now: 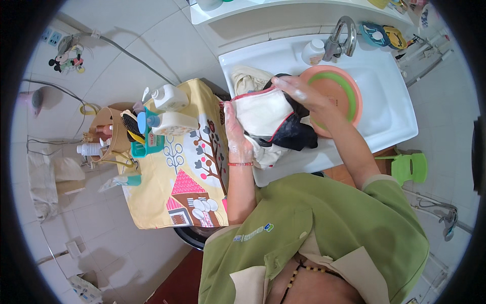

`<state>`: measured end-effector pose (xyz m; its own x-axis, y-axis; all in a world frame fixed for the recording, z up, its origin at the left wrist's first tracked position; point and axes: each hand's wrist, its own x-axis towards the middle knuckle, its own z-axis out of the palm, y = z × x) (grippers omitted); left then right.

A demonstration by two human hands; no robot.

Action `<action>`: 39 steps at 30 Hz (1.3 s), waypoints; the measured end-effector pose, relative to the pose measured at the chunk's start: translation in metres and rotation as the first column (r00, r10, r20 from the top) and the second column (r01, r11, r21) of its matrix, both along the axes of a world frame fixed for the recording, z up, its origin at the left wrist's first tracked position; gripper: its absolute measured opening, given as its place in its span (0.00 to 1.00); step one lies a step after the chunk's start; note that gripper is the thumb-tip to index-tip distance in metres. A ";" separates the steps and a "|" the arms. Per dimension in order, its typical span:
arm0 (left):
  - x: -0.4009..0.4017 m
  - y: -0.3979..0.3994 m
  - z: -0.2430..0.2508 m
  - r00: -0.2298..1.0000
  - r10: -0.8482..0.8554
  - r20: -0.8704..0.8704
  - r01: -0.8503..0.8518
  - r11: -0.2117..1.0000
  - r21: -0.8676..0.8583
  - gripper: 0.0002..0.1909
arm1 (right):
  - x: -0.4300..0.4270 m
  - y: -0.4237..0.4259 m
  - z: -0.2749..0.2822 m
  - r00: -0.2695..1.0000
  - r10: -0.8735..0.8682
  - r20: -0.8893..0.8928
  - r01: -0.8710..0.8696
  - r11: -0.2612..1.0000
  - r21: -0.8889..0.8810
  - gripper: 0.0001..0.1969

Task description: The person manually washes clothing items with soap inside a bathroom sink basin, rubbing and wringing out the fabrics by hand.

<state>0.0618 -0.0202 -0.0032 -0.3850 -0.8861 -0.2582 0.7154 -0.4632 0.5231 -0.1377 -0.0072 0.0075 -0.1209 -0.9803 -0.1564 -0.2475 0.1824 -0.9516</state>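
Both my hands bear white suds and stretch a white cloth piece with red edging [260, 112] between them, over the left part of the white washbasin [395, 114]. My left hand [237, 131] holds its left side, and a red bracelet is on that wrist. With the fingers at its upper right edge, my right hand [298, 91] grips the same piece. Dark wet cloth [294, 133] bunches below and beside it. Cream cloth [250, 79] lies behind, towards the basin's back left corner. A pink basin with a green ring inside [332, 91] stands right of the cloth, partly behind my right forearm.
A chrome faucet [338, 43] and a white bottle [314, 52] stand at the washbasin's back. On the left, a patterned yellow cover [152, 201] bears two pump bottles [172, 123] and a teal basket [148, 148]. A green plastic stool [410, 167] is below the washbasin at right.
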 end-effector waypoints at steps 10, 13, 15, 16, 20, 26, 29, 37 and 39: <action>0.005 0.004 -0.004 0.993 -0.112 -0.041 0.115 0.991 0.074 0.25 | -0.007 0.032 0.018 0.961 0.105 0.255 -0.110 0.994 0.005 0.19; -0.001 0.003 -0.002 0.991 -0.114 -0.068 0.119 0.990 0.076 0.26 | 0.002 0.025 0.010 0.959 0.041 0.279 -0.002 0.990 -0.139 0.16; -0.007 0.004 -0.001 0.982 -0.140 -0.126 0.149 0.987 0.066 0.26 | 0.017 0.019 0.005 0.994 -0.084 0.076 0.099 0.970 -0.223 0.15; -0.013 0.004 -0.008 0.993 -0.107 -0.049 0.110 0.991 0.071 0.26 | 0.034 0.016 0.010 0.969 -0.218 -0.121 0.169 0.931 -0.323 0.13; -0.020 0.020 -0.070 0.997 0.012 0.071 0.017 0.922 -0.387 0.14 | 0.115 0.039 0.011 0.609 -0.312 -0.729 -0.315 0.749 -0.584 0.06; -0.052 0.026 0.010 0.994 0.084 0.076 -0.103 0.951 0.293 0.11 | 0.062 0.000 -0.013 0.750 -0.298 -0.591 -0.064 0.856 -0.513 0.16; -0.032 0.015 -0.044 0.881 -0.182 -0.436 0.140 0.982 -0.128 0.12 | 0.088 0.019 0.001 0.636 -0.208 -0.744 -0.273 0.840 -0.468 0.17; -0.021 -0.004 0.014 0.996 -0.020 0.087 0.006 0.987 0.161 0.15 | 0.032 -0.006 -0.023 0.786 -0.268 -0.558 0.045 0.924 -0.380 0.12; 0.003 -0.016 0.019 0.930 0.078 0.360 -0.036 0.992 -0.123 0.16 | -0.004 -0.020 -0.022 0.741 -0.329 -0.586 -0.083 0.821 -0.565 0.15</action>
<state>0.0644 -0.0358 0.0161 -0.2314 -0.9352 -0.2682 0.4901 -0.3502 0.7982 -0.1418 -0.0272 -0.0142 -0.1129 -0.8379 0.5340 -0.8326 -0.2135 -0.5111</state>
